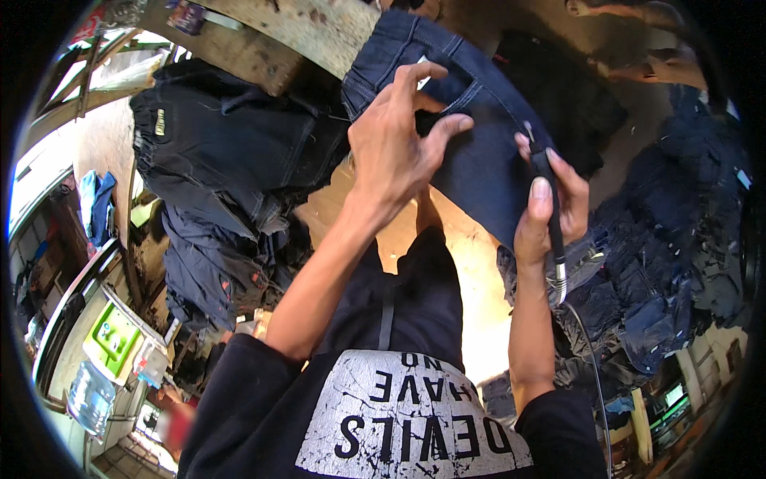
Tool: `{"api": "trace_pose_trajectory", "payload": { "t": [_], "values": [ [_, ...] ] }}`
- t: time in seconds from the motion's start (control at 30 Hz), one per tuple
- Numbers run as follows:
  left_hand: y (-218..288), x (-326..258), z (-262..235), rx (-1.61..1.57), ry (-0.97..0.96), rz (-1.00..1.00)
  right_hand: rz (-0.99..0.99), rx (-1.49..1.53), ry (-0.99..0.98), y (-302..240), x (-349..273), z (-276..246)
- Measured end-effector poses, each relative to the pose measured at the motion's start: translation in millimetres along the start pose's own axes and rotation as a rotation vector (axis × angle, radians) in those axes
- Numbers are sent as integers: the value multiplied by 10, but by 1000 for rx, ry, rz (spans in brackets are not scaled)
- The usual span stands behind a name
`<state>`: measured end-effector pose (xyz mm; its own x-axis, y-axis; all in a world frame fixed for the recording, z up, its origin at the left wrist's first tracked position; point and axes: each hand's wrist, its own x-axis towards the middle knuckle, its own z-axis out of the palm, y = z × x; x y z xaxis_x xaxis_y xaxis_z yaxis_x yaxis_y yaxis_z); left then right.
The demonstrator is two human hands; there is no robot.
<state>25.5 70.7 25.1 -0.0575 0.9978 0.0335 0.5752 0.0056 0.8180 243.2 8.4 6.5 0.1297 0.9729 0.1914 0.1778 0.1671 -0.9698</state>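
Dark blue denim trousers point(487, 172) with an elasticated waist lie in front of me, partly over a wooden board. Over their pocket area is my left hand point(399, 140), its thumb and index finger spread apart. A small white label point(427, 70) shows beside the index fingertip; the other fingers are largely hidden. On the right, my right hand point(550, 203) grips a slim black pen-shaped tool point(546, 169). Its thin metal tip points up toward the edge of the denim. A cord runs down from a spring-like collar at its lower end.
Black trousers point(239, 140) lie to the left, above a heap of dark garments point(219, 255). More dark clothing point(630, 263) is piled on the right. A weathered wooden board point(295, 40) crosses the top. Another person's bare limbs point(658, 68) show at upper right. The cord point(594, 359) hangs beside my right arm.
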Motion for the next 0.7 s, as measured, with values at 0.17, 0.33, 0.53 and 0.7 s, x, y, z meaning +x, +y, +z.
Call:
{"api": "trace_pose_trajectory", "payload": {
  "t": [0.17,0.33,0.53,0.7],
  "values": [
    [-308,1134,170,105,138,230,-131,-267,-46,-297,-184,-226],
    [-636,1848,55,458,152,602,-12,-347,-60,-217,30,-195],
    [286,-235,87,47,247,503,-13,-117,-94,49,47,-493],
    [445,-1387,668,-724,159,-617,67,-8,-89,296,345,-713]
  ]
}}
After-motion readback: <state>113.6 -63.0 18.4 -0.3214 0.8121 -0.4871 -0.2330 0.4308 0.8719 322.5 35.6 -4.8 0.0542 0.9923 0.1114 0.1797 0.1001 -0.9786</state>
